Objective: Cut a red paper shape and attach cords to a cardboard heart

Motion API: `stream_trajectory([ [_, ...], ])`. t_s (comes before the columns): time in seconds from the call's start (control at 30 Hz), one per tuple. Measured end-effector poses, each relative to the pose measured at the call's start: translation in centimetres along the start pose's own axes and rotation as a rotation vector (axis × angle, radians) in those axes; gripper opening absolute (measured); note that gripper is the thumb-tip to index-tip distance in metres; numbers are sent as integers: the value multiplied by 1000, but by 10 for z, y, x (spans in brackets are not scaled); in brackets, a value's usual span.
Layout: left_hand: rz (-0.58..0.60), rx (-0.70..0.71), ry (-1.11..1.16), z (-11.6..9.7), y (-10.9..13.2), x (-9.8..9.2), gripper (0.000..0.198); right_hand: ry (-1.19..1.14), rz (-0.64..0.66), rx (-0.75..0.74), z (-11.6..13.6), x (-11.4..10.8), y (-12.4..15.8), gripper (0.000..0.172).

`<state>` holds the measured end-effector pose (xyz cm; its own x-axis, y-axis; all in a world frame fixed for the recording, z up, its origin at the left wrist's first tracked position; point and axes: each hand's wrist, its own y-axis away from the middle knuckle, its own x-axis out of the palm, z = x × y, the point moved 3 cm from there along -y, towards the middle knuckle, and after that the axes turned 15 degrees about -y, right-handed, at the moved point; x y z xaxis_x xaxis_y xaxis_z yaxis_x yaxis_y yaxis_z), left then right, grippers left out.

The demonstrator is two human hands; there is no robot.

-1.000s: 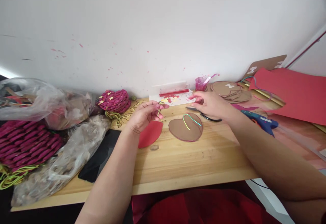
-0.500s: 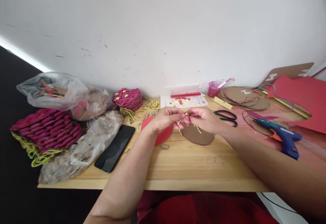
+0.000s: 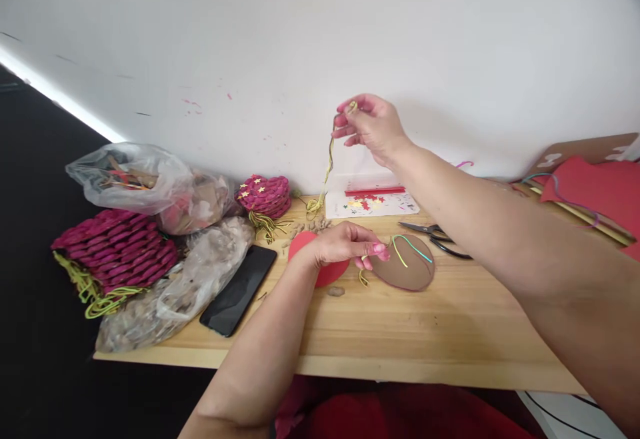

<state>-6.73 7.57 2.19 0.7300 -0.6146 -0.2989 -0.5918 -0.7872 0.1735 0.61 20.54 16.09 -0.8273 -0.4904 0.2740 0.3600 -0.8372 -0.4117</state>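
Observation:
My right hand (image 3: pixel 373 126) is raised in front of the wall and pinches the top of a yellow cord (image 3: pixel 328 167) that hangs down to a small coil on the table. My left hand (image 3: pixel 347 244) is low over the table, fingers pinched on a short piece of yellow cord (image 3: pixel 363 276). It sits between a red paper heart (image 3: pixel 320 262) and a brown cardboard heart (image 3: pixel 407 267) with green and yellow strands lying on it.
Scissors (image 3: pixel 437 236) lie behind the brown heart. A black phone (image 3: pixel 239 290), plastic bags (image 3: pixel 165 189), woven magenta hearts (image 3: pixel 115 252) and a smaller starred one (image 3: pixel 265 196) fill the left. A star sticker sheet (image 3: pixel 370 204) lies by the wall, red paper (image 3: pixel 600 192) at the right.
My right hand has lifted from beside the left hand up toward the wall, drawing a length of yellow cord upward. The left hand stays low by the hearts.

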Motion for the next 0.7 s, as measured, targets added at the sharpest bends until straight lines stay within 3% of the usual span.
stream_trajectory([
  [0.07,30,0,-15,1,0,1,45,52,22,15,-7,8,-9,8],
  [0.2,90,3,-39,4,0,3,39,277,72,242,-41,17,-10,11],
  [0.3,107,2,-39,7,-1,4,37,308,56,341,-62,25,-10,13],
  [0.4,101,-6,-44,8,-2,3,38,223,107,407,-71,40,-15,14],
  [0.5,91,-7,-48,9,-1,1,38,-30,104,283,-68,50,-22,8],
  [0.57,88,-6,-51,8,-1,1,39,-89,73,293,-72,47,-21,8],
  [0.7,83,-30,-43,7,-1,1,42,176,0,600,-97,23,0,9],
])
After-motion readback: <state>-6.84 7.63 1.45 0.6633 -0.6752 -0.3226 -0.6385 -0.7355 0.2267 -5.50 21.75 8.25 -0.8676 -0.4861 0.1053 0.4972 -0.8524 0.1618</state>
